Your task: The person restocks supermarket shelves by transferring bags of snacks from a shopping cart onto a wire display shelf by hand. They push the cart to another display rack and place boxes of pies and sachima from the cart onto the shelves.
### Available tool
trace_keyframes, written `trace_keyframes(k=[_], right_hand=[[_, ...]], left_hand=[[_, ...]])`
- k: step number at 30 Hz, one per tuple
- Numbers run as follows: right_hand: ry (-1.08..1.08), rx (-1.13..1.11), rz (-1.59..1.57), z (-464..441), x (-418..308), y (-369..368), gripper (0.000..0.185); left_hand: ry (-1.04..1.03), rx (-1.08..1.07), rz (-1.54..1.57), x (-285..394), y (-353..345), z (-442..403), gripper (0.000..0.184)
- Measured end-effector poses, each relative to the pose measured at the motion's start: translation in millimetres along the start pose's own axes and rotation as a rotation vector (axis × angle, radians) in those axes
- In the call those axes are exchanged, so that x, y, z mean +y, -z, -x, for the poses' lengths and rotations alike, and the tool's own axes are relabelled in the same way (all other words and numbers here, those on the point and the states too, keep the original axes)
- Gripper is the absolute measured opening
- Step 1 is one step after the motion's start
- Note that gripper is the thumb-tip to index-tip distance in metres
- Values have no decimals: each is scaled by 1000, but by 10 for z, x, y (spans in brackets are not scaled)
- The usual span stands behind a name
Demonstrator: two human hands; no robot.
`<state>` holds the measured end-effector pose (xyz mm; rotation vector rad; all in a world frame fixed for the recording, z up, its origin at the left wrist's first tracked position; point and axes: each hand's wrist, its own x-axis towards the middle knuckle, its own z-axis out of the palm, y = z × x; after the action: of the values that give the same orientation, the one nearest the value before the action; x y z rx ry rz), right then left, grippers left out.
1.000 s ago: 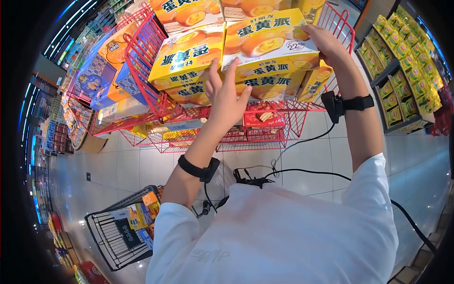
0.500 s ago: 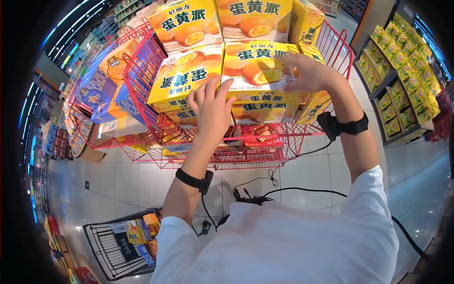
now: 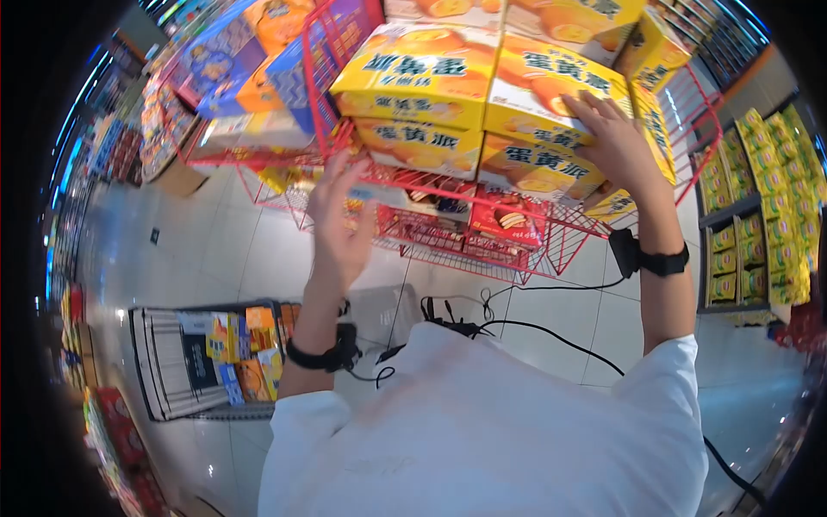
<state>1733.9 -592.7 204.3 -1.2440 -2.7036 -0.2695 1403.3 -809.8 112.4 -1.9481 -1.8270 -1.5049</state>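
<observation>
Yellow boxes of egg yolk pies stand stacked in a red wire display rack. My right hand rests with its fingers spread over the top and front edge of the right-hand pie box. Its thumb reaches down by the lower right box. On the left, my left hand is raised before the rack, slightly blurred, its fingers apart and holding nothing. The nearest box to it is the lower left pie box, under the upper left pie box.
Red packages lie on the rack's lower level. Blue and orange boxes stand left of it. A shopping basket with several packages sits on the floor at left. Black cables trail near my body. A shelf of yellow-green packs is at right.
My view has swung, so the rack sits further right. My left hand has come off the left box and dropped below it. My right hand has settled on the right box.
</observation>
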Motion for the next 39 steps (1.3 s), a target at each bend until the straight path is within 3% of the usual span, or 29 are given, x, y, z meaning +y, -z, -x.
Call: trace_keyframes(k=[2,6,8,10,11,13,14,15,16,17,18,19,21,28,33,35,36,38,39], right_hand=[[-55,142,127,32,-124,-91,63],[-86,126,113,-11,-94,-89,65],[-73,80,47,-39,-87,-11,66],[-91,46,35,-66,-178,33,67],[-78,48,35,-87,-246,54,67],[-224,-38,99,-105,-432,41,76],[-236,-22,190,-121,-554,-20,73],[-248,92,247,-153,-654,-186,70],[-207,205,228,-157,-738,-343,68],[-148,259,167,-159,-910,-403,71],[2,291,7,-136,-1121,-365,74],[80,369,48,-129,-1340,-466,74],[237,364,-4,-70,-1996,-446,70],[580,-32,-274,3,-3602,-661,57],[621,-299,-278,27,-4448,-682,54],[654,-435,-275,25,-4657,-704,55],[652,-455,-259,24,-4733,-723,55],[665,-579,-241,0,-4860,-767,58],[663,-595,-225,-8,-4932,-776,58]], left_hand=[[233,70,-48,-268,434,495,43],[777,312,-83,-948,1233,1842,38],[881,365,-118,-1304,1537,2528,37],[1141,280,-282,-1346,1751,2867,38],[1148,291,-284,-1444,1831,3076,38],[1150,120,-490,-1827,1891,3723,42],[1104,183,-440,-2251,1779,4220,43],[1070,245,-403,-2109,1790,4180,44],[1192,67,-185,-1994,1959,4139,44],[1313,85,-221,-1908,1930,4156,48],[1301,18,-294,-2343,1919,4736,59],[1397,-39,-346,-2313,1950,4817,69],[1513,-62,-416,-2346,1980,5007,67],[1599,82,-200,-2502,2197,5228,54],[1579,88,-101,-2945,2216,5367,52],[1749,302,217,-3245,2094,5625,55],[1764,294,237,-3218,2153,5563,55],[2040,406,452,-3130,2398,5235,61],[2052,345,343,-3403,2295,5698,59]])
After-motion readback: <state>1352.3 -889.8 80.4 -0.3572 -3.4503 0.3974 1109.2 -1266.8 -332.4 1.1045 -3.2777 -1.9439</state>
